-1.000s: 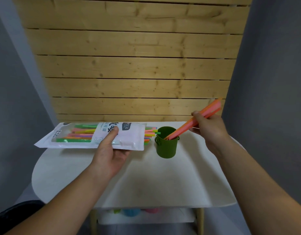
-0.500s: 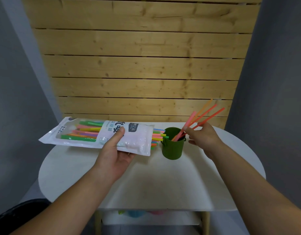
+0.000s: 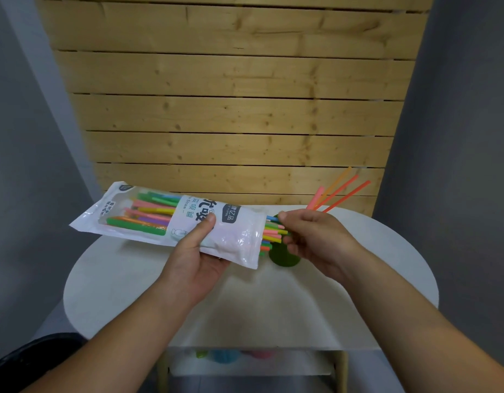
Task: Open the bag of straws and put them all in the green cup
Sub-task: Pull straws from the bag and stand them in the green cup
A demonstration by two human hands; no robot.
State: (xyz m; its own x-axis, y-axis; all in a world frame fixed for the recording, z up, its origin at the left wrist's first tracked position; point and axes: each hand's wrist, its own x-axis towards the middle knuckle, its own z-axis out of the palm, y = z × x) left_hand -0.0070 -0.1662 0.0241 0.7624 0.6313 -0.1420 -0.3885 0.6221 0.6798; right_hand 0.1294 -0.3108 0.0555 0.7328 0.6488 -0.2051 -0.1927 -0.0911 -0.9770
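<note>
So, left hand (image 3: 197,259) grips bag (image 3: 171,222) w/ mouth facing green cup (image 3: 283,258); right hand (image 3: 316,239) half-curled at straw ends (image 3: 273,232), pinch unclear.

The place looks like a staged recording corner: a small white oval table (image 3: 387,279) stands before a pine plank panel (image 3: 231,109), with plain grey walls (image 3: 32,137) on both sides.

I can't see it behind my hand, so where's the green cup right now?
In the head view, the green cup stands on the white table, right of centre, mostly hidden behind the right hand, just past the bag's open end.
</note>
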